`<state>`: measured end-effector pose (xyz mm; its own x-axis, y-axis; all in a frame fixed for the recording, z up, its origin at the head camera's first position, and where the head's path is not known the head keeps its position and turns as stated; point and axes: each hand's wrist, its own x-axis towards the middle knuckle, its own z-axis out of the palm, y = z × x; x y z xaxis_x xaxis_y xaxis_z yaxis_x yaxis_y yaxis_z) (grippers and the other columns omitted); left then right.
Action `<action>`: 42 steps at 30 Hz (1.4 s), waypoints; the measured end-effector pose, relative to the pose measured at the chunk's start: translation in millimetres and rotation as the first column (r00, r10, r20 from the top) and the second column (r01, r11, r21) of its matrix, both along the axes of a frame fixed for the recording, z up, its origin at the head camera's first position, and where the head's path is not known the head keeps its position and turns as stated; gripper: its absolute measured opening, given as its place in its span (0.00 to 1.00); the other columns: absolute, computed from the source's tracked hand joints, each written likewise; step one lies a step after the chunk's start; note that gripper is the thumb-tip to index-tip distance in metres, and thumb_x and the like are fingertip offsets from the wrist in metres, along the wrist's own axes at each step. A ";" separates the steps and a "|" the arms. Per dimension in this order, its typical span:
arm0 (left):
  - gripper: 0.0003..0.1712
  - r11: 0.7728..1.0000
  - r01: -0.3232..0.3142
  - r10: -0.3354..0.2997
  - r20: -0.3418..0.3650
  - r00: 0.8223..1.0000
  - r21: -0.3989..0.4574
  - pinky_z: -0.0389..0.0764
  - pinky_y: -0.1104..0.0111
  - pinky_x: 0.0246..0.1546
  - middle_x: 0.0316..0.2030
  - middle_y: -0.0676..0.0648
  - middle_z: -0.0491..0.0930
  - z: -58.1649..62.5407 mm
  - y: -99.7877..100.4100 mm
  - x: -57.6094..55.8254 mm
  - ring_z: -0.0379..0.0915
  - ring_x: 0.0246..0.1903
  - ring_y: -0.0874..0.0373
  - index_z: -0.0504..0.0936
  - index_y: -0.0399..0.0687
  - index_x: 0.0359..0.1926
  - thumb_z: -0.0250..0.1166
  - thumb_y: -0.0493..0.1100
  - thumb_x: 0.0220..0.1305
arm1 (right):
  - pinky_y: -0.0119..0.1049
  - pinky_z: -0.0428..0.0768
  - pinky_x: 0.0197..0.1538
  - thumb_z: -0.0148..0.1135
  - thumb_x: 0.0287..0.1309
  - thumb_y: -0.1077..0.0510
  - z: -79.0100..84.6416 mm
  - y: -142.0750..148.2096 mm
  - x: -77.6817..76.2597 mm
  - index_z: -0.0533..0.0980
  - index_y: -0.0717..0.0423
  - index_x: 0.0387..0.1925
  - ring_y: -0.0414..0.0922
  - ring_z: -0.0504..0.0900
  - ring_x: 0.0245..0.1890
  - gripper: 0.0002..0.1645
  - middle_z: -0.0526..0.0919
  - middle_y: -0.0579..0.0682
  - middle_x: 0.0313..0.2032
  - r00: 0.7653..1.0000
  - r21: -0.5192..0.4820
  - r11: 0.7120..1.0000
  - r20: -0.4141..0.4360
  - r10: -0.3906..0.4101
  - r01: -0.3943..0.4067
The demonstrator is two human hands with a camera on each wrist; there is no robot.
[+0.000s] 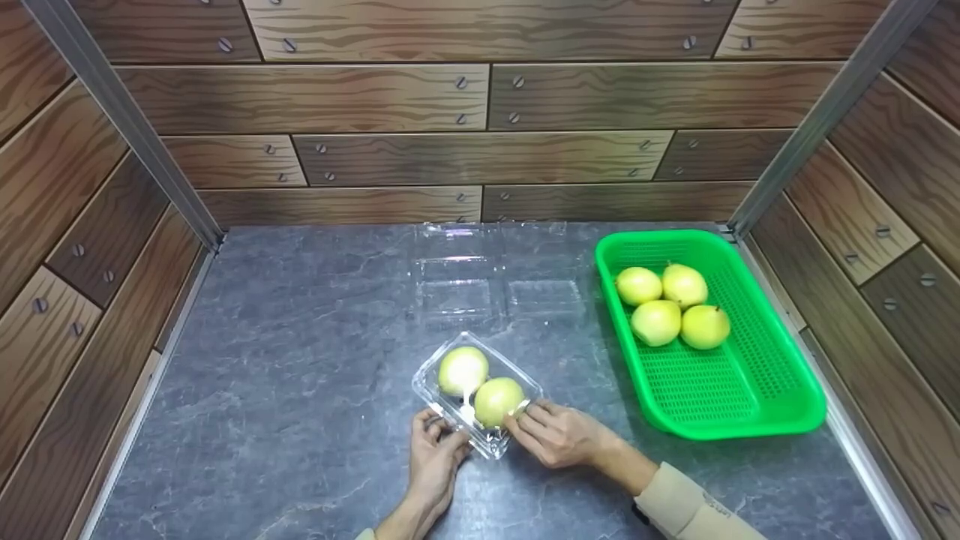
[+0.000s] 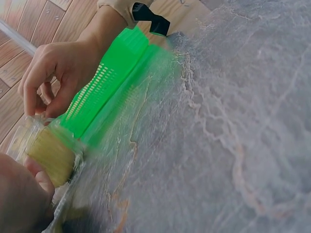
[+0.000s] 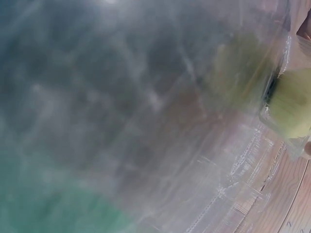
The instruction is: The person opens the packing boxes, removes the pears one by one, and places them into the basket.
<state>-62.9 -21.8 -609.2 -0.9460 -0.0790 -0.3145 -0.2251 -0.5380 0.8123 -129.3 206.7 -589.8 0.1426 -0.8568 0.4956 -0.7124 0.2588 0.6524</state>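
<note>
Two yellow-green pears (image 1: 499,402) lie side by side in a clear plastic box (image 1: 517,369), set at a slant near the front of the tabletop. With thumb and fingers bent, my left hand (image 1: 435,457) holds the box's near left edge. My right hand (image 1: 559,435) pinches the near right edge, next to the closer pear. In the left wrist view, the right hand (image 2: 60,73) has its fingertips on the thin clear plastic above a pear (image 2: 51,155). The right wrist view is blurred and shows a pear (image 3: 291,103) at its right side. Glare obscures how the lid sits.
A green plastic basket (image 1: 739,386) stands at the right, with several pears (image 1: 656,322) in its far left part. More clear plastic boxes (image 1: 457,298) sit at the back middle of the grey marbled tabletop (image 1: 300,337). Wood-patterned walls (image 1: 480,97) enclose three sides.
</note>
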 end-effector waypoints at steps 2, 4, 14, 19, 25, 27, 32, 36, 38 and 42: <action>0.35 1.000 0.001 -0.001 -0.004 1.000 0.003 0.85 0.71 0.35 0.44 0.46 0.73 -0.6 -0.1 -0.2 0.77 0.35 0.60 0.54 0.37 0.64 0.61 0.21 0.61 | 0.35 0.92 0.38 0.47 0.74 0.60 0.2 -0.5 0.3 0.86 0.62 0.47 0.43 0.88 0.32 0.21 0.90 0.51 0.34 1.000 0.007 1.000 -0.007 -0.003 0.003; 0.36 1.000 0.002 -0.002 -0.012 1.000 0.004 0.85 0.71 0.36 0.44 0.46 0.73 -1.5 -0.4 -0.4 0.77 0.36 0.60 0.54 0.37 0.64 0.61 0.21 0.60 | 0.35 0.92 0.37 0.47 0.74 0.60 0.2 -1.1 0.5 0.86 0.62 0.46 0.43 0.88 0.32 0.21 0.90 0.51 0.34 1.000 0.011 1.000 -0.020 -0.001 0.001; 0.35 1.000 -0.006 0.006 -0.029 1.000 -0.006 0.83 0.72 0.33 0.42 0.48 0.73 -2.7 -1.6 -1.1 0.76 0.34 0.61 0.55 0.37 0.62 0.59 0.20 0.58 | 0.32 0.92 0.36 0.46 0.73 0.61 -1.2 -1.3 -4.5 0.86 0.60 0.44 0.42 0.88 0.31 0.21 0.90 0.50 0.33 0.997 0.029 0.998 -0.061 0.051 -0.049; 0.34 1.000 -0.006 0.006 -0.017 1.000 -0.004 0.83 0.72 0.34 0.43 0.48 0.74 -2.9 -2.2 -0.7 0.77 0.34 0.60 0.56 0.38 0.62 0.59 0.20 0.59 | 0.31 0.92 0.37 0.47 0.73 0.60 -0.8 -1.2 -5.3 0.87 0.60 0.45 0.42 0.89 0.31 0.21 0.90 0.50 0.33 0.996 0.034 0.998 -0.072 0.061 -0.058; 0.34 1.000 -0.003 0.003 -0.002 1.000 0.001 0.84 0.71 0.35 0.43 0.48 0.73 -3.0 -2.2 -0.7 0.76 0.35 0.59 0.56 0.37 0.63 0.59 0.21 0.60 | 0.31 0.92 0.40 0.48 0.75 0.59 0.1 0.5 -4.9 0.87 0.59 0.45 0.41 0.89 0.32 0.20 0.91 0.49 0.35 0.996 0.026 0.998 -0.061 0.059 -0.057; 0.34 1.000 -0.002 0.002 -0.004 1.000 0.007 0.84 0.71 0.35 0.42 0.48 0.73 -3.4 -2.0 -1.3 0.76 0.35 0.60 0.56 0.37 0.63 0.59 0.21 0.59 | 0.31 0.92 0.40 0.48 0.75 0.58 0.6 1.0 -5.2 0.87 0.58 0.45 0.41 0.90 0.33 0.20 0.91 0.49 0.35 0.996 0.024 0.998 -0.063 0.060 -0.059; 0.34 1.000 0.006 -0.006 -0.020 1.000 0.004 0.84 0.72 0.35 0.44 0.48 0.74 -4.0 -2.3 -1.8 0.77 0.35 0.61 0.56 0.38 0.62 0.59 0.20 0.58 | 0.31 0.92 0.38 0.48 0.74 0.58 1.7 1.4 -7.1 0.87 0.59 0.44 0.41 0.89 0.31 0.20 0.91 0.49 0.34 0.994 0.026 0.997 -0.073 0.080 -0.078; 0.34 1.000 0.016 -0.015 -0.045 0.999 0.007 0.83 0.72 0.34 0.44 0.47 0.73 -3.5 -2.9 -1.5 0.78 0.34 0.61 0.56 0.38 0.62 0.59 0.20 0.59 | 0.30 0.92 0.37 0.47 0.73 0.59 2.5 1.4 -8.4 0.87 0.61 0.44 0.42 0.88 0.30 0.21 0.90 0.49 0.33 0.993 0.032 0.995 -0.066 0.094 -0.092; 0.34 1.000 0.017 -0.016 -0.052 0.999 0.008 0.83 0.72 0.34 0.44 0.47 0.73 -2.9 -2.9 -1.4 0.77 0.34 0.61 0.56 0.38 0.63 0.60 0.20 0.59 | 0.30 0.91 0.37 0.47 0.73 0.59 3.1 1.6 -9.2 0.87 0.62 0.43 0.42 0.88 0.30 0.21 0.90 0.50 0.33 0.993 0.032 0.994 -0.059 0.102 -0.101; 0.35 1.000 0.017 -0.017 -0.051 0.999 0.000 0.83 0.71 0.35 0.45 0.47 0.74 -2.4 -2.6 -0.9 0.77 0.34 0.61 0.55 0.38 0.63 0.61 0.21 0.60 | 0.30 0.91 0.37 0.48 0.72 0.60 3.6 1.6 -9.6 0.86 0.63 0.44 0.42 0.87 0.29 0.20 0.89 0.50 0.32 0.993 0.029 0.993 -0.039 0.114 -0.112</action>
